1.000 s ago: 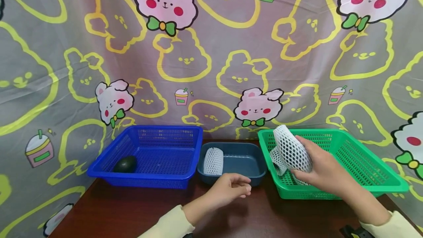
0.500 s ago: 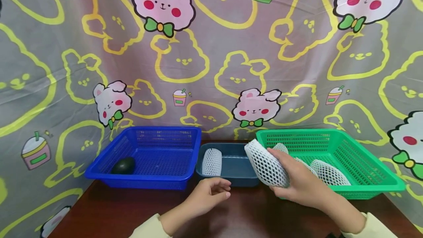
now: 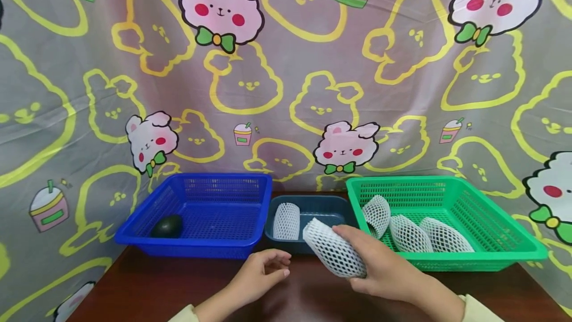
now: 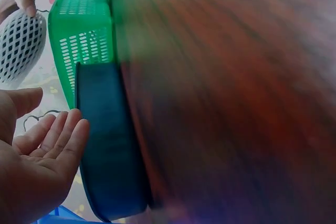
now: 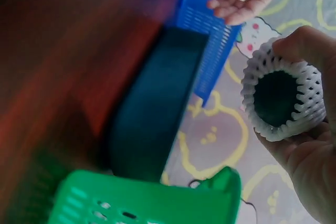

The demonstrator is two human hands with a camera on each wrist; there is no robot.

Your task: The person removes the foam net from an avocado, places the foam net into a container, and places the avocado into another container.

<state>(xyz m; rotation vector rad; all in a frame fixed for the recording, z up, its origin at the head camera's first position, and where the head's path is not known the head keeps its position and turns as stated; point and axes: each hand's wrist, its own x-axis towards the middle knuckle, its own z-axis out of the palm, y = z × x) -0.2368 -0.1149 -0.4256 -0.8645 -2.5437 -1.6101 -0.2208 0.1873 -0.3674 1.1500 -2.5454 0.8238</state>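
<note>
My right hand (image 3: 380,267) grips an avocado in a white foam net (image 3: 336,250) above the table, in front of the dark blue tray. The net's open end, in the right wrist view, shows the dark green fruit (image 5: 275,98) inside. My left hand (image 3: 256,280) hangs in front of the tray, fingers loosely bent and holding nothing, palm toward the netted fruit. One bare dark avocado (image 3: 167,226) lies at the left of the blue basket (image 3: 192,250). In the tray (image 3: 328,207) stands a white foam net (image 3: 286,221).
At the right is the green basket (image 3: 491,257); a foam net (image 3: 377,215) leans at its left wall, and two netted fruits (image 3: 411,234) lie beside it. Blue basket, tray and green basket stand in a row on the brown table (image 3: 308,302), before a patterned cloth (image 3: 286,63).
My right hand has carried the netted avocado out of the green basket, leftward and down to the front of the tray. My left hand has shifted left and slightly down.
</note>
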